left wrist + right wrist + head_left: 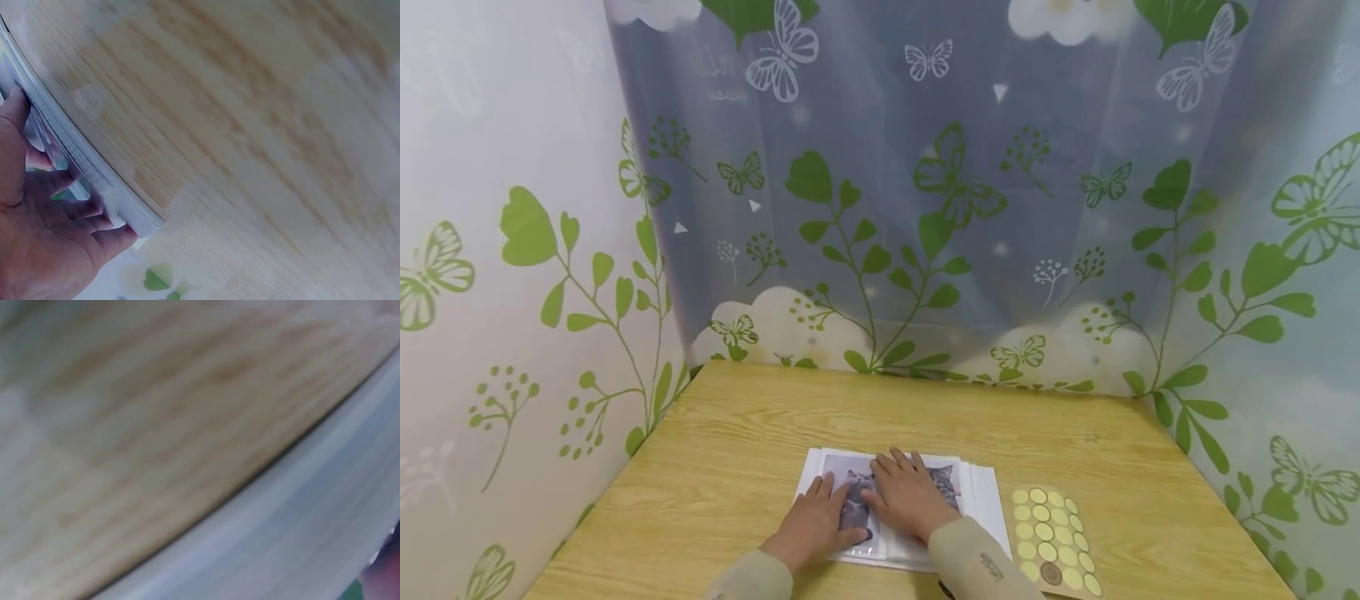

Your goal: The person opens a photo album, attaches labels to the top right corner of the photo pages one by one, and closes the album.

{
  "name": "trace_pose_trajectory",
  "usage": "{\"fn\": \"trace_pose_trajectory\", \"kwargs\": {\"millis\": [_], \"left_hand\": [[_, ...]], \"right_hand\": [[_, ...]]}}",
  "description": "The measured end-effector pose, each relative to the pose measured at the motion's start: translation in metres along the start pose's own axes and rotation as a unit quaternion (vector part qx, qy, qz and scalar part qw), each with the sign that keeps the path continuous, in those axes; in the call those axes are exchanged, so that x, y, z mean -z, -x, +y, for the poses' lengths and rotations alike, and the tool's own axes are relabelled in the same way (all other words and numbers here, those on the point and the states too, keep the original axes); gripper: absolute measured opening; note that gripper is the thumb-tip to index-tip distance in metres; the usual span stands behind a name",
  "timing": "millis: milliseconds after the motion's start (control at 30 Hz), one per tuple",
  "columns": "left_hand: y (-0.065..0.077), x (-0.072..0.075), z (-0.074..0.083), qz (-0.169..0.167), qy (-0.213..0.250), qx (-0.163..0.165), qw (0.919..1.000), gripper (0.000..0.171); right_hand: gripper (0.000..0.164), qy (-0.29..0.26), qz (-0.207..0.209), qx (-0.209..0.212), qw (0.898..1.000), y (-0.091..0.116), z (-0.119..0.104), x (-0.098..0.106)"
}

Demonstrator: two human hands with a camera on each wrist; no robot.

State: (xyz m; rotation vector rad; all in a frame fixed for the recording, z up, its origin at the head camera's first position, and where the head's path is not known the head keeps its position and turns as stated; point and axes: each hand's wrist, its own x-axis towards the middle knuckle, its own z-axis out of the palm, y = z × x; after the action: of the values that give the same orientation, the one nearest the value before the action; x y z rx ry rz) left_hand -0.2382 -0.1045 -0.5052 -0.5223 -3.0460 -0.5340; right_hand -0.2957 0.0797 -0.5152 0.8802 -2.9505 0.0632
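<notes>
A photo album (988, 504) lies open on the table, with grey cat pictures on both pages. On the left page, my left hand (815, 518) rests with fingers spread beside the cat picture (857, 502). My right hand (912, 498) lies flat across the middle and right page, partly covering the other cat picture (942, 478). The left wrist view has the left hand (47, 228) along the album's stacked page edges (84, 159), fingertips touching them. Only the album's blurred pale edge (281, 525) fills the lower part of the right wrist view; the right hand is barely visible there.
Right of the album lies a sheet of round yellow stickers (1047, 533), one spot dark brown. The wood-grain table (715, 467) is enclosed by hanging curtains (865, 208) printed with leaves and butterflies at the back and both sides.
</notes>
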Motion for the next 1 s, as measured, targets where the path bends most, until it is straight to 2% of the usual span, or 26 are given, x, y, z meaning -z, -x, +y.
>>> {"fn": "trace_pose_trajectory", "kwargs": {"millis": [500, 1000], "left_hand": [[0.000, 0.001, 0.002, -0.008, -0.008, 0.005, 0.9999, 0.079], [-0.001, 0.001, 0.001, 0.000, -0.001, -0.001, 1.0000, 0.080]], "right_hand": [[0.059, -0.006, -0.005, -0.001, 1.000, 0.000, -0.009, 0.007], [0.059, 0.002, -0.014, 0.013, 1.000, 0.009, -0.003, 0.009]]}}
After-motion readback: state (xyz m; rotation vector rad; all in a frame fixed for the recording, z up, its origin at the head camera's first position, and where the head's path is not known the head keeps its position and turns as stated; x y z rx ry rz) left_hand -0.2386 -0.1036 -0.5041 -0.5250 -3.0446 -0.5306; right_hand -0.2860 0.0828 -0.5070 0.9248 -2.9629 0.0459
